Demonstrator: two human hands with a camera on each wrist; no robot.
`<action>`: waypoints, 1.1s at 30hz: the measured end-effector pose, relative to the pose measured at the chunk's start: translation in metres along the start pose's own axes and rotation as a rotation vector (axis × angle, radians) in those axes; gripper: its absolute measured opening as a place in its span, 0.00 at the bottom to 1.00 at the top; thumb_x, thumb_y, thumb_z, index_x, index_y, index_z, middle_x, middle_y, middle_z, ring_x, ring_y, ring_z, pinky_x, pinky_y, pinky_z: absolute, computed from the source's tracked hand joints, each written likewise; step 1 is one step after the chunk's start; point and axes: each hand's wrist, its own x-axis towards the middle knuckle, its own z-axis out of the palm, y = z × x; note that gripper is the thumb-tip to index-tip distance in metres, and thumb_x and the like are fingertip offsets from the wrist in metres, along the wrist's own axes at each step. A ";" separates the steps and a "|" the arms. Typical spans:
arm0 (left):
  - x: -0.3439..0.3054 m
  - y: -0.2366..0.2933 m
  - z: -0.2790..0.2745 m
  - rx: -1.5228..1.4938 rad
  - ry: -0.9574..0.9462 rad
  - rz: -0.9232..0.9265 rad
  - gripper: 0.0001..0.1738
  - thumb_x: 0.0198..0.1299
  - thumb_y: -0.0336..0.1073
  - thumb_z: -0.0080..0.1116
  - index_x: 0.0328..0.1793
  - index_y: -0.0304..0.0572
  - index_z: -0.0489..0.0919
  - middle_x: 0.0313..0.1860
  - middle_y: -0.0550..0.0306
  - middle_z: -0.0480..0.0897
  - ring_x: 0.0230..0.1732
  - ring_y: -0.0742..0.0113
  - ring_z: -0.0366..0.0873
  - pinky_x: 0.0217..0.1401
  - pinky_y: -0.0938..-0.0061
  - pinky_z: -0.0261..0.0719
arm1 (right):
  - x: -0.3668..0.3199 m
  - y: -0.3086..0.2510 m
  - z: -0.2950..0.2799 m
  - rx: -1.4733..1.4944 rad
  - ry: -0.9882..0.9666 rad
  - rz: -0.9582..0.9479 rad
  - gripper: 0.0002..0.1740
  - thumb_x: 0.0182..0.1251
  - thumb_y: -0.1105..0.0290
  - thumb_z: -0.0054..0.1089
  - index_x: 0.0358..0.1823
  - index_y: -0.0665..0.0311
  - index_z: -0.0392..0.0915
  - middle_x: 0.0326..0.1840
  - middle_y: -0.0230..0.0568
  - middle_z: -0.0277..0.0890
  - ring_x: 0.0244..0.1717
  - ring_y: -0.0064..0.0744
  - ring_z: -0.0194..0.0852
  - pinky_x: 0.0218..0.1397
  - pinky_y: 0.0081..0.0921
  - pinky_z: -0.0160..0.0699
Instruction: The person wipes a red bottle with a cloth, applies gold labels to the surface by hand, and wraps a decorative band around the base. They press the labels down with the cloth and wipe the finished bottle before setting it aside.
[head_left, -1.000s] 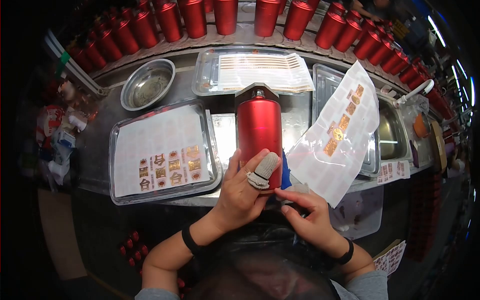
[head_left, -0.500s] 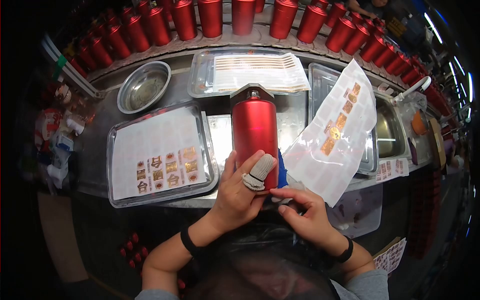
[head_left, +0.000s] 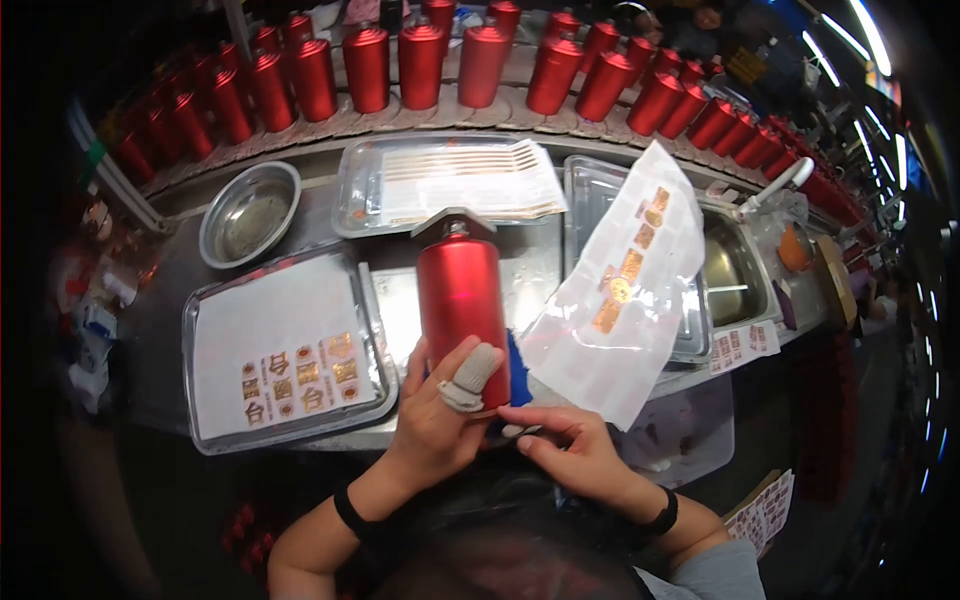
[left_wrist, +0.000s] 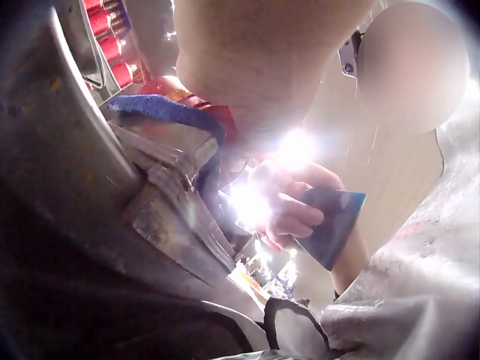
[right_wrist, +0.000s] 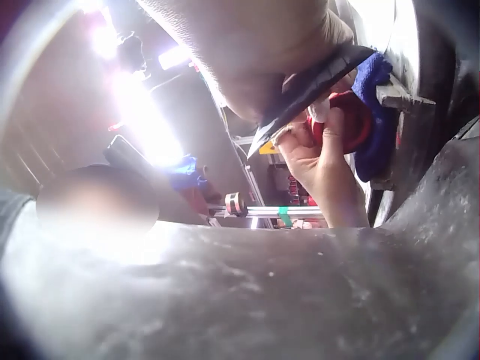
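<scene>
A red metallic bottle lies lengthwise before me, its neck pointing away and a grey angled metal piece behind it. My left hand grips its near end, with a knitted finger cover on one finger. At the bottle's bottom edge, my right hand touches the rim with its index fingertip. The left wrist view shows the right hand's fingers curled on a dark flat scraper-like piece, which also appears in the right wrist view. Blue cloth lies beside the bottle.
A tray with a sheet of gold decals is on the left, near a metal bowl. Another decal sheet drapes at right beside a sink. Striped sheets lie behind; red bottles line the back.
The head view has tilted and turned, so the bench sits lower and further left in it. Both hands keep their places at the bottle's near end.
</scene>
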 end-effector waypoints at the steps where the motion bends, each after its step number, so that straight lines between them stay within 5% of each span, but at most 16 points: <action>1: 0.001 0.001 -0.001 -0.003 0.003 0.003 0.38 0.45 0.26 0.70 0.67 0.39 0.75 0.64 0.51 0.80 0.69 0.52 0.74 0.75 0.44 0.57 | 0.000 -0.001 0.001 -0.015 0.002 -0.039 0.22 0.66 0.80 0.58 0.62 0.62 0.80 0.41 0.27 0.79 0.28 0.07 0.64 0.32 0.11 0.65; 9: -0.005 0.002 0.008 0.037 0.009 0.040 0.41 0.43 0.22 0.69 0.70 0.39 0.72 0.64 0.50 0.78 0.70 0.45 0.71 0.79 0.39 0.48 | 0.001 0.002 0.001 0.155 -0.072 -0.046 0.22 0.68 0.79 0.55 0.64 0.65 0.77 0.51 0.38 0.80 0.46 0.19 0.76 0.50 0.19 0.76; 12: -0.007 0.000 0.005 0.044 -0.042 0.041 0.41 0.45 0.22 0.67 0.72 0.38 0.70 0.68 0.50 0.75 0.74 0.43 0.67 0.81 0.40 0.46 | 0.000 -0.002 -0.004 -0.046 -0.075 -0.046 0.23 0.68 0.79 0.55 0.66 0.65 0.76 0.52 0.41 0.79 0.48 0.20 0.76 0.51 0.20 0.76; 16: -0.005 0.001 0.006 0.032 -0.013 0.042 0.41 0.44 0.21 0.67 0.70 0.39 0.72 0.66 0.49 0.77 0.72 0.44 0.69 0.81 0.40 0.46 | -0.002 0.010 0.003 -0.049 -0.045 -0.214 0.24 0.69 0.75 0.56 0.66 0.63 0.76 0.52 0.42 0.80 0.44 0.21 0.76 0.48 0.22 0.76; 21: -0.005 0.001 0.006 0.046 -0.003 0.046 0.43 0.43 0.22 0.68 0.72 0.40 0.72 0.64 0.50 0.78 0.70 0.47 0.72 0.78 0.40 0.49 | -0.002 0.013 0.004 -0.171 0.019 -0.184 0.25 0.64 0.73 0.61 0.64 0.56 0.79 0.41 0.42 0.81 0.31 0.27 0.72 0.35 0.24 0.72; 28: 0.000 0.002 0.003 -0.015 0.024 0.041 0.39 0.45 0.24 0.69 0.69 0.39 0.73 0.65 0.56 0.80 0.72 0.53 0.72 0.77 0.44 0.52 | -0.003 -0.008 0.002 -0.144 0.012 -0.102 0.24 0.63 0.79 0.58 0.62 0.60 0.80 0.43 0.32 0.81 0.29 0.12 0.65 0.32 0.13 0.65; 33: 0.000 0.001 0.003 0.007 0.009 0.038 0.38 0.47 0.26 0.70 0.69 0.39 0.74 0.65 0.56 0.80 0.72 0.55 0.71 0.77 0.44 0.54 | 0.001 -0.012 -0.003 0.098 -0.028 0.121 0.21 0.66 0.80 0.58 0.60 0.64 0.80 0.39 0.24 0.79 0.24 0.04 0.57 0.28 0.08 0.58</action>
